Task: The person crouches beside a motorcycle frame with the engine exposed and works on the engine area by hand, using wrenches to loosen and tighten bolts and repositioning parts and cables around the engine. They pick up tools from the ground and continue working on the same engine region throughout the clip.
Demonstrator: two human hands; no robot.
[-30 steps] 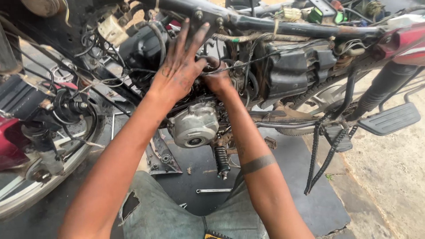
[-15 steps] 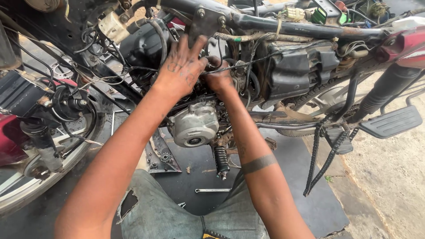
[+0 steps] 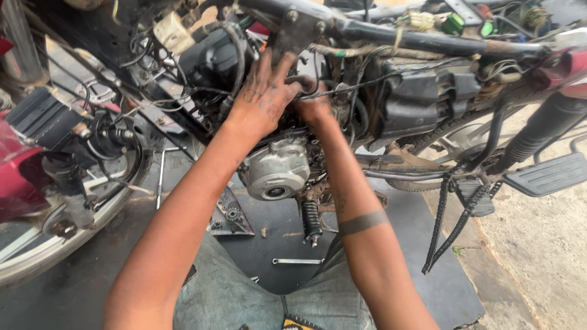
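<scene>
Here, working outward from the fingers:

Left hand (image 3: pixel 263 98): fingers spread and lying flat against the dark upper part of the engine (image 3: pixel 278 168), fingertips up by the grey frame bracket (image 3: pixel 299 33); it presses or steadies and does not close on anything I can see.

Right hand (image 3: pixel 313 104): tucked in just behind the left, fingers curled into the gap above the engine among hoses; whether they pinch a part cannot be told, since the fingertips are hidden.

Thing in hand: the stripped motorcycle engine, seated in the frame directly below both hands, its round silver side cover (image 3: pixel 275 174) facing the camera.

Progress: the bike looks well stripped, with bodywork off and wiring and the frame tube (image 3: pixel 428 36) bare. The drive chain (image 3: pixel 449 226) hangs loose toward the ground. The engine remains in the frame, so by my reading the work sits mid-way.

Around: a wrench (image 3: pixel 296 261) lies on the black mat (image 3: pixel 440 287) between the knees; a small triangular plate (image 3: pixel 229 214) rests near the left forearm; the front wheel (image 3: pixel 67 238) is at the left, a footrest (image 3: pixel 547 174) at the right.

In the way: cables and hoses (image 3: pixel 232 55) crowd the space above the engine, and the frame bracket sits close over the fingers, leaving little room.
</scene>
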